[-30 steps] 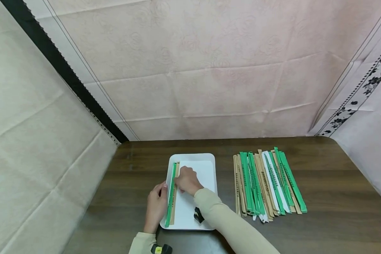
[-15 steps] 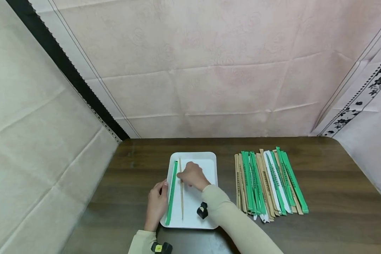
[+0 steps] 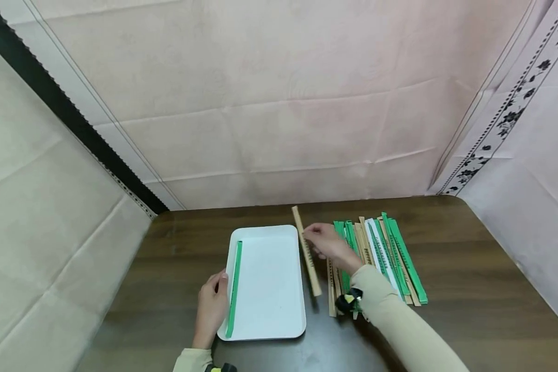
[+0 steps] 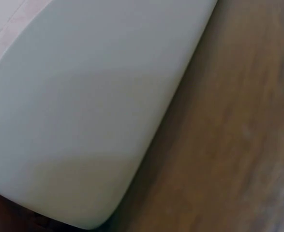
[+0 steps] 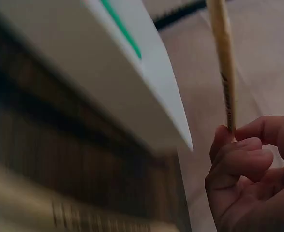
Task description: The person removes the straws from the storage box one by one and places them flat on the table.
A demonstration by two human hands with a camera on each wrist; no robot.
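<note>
A white tray (image 3: 272, 289) lies on the wooden table, a single green paper-wrapped stick (image 3: 234, 289) along its left side. My left hand (image 3: 212, 307) holds the tray's left rim, thumb and fingertips at the edge. My right hand (image 3: 330, 243) is right of the tray, pinching a tan paper-wrapped stick (image 3: 309, 258) between thumb and forefinger. Dark print shows on this tan stick (image 5: 226, 87) in the right wrist view. The left wrist view shows the tray's side (image 4: 93, 106) close up; the left hand's fingers are hidden there.
To the right, partly under my right hand and forearm, a row of green, tan and white wrapped sticks (image 3: 402, 258) lies side by side on the brown table (image 3: 186, 248). Pale cloth (image 3: 279, 134) hangs behind the table and at both sides.
My right hand has lifted the tan stick from beside the green one and carried it right, past the tray's edge. The left hand stays at the rim. The head view has shifted slightly.
</note>
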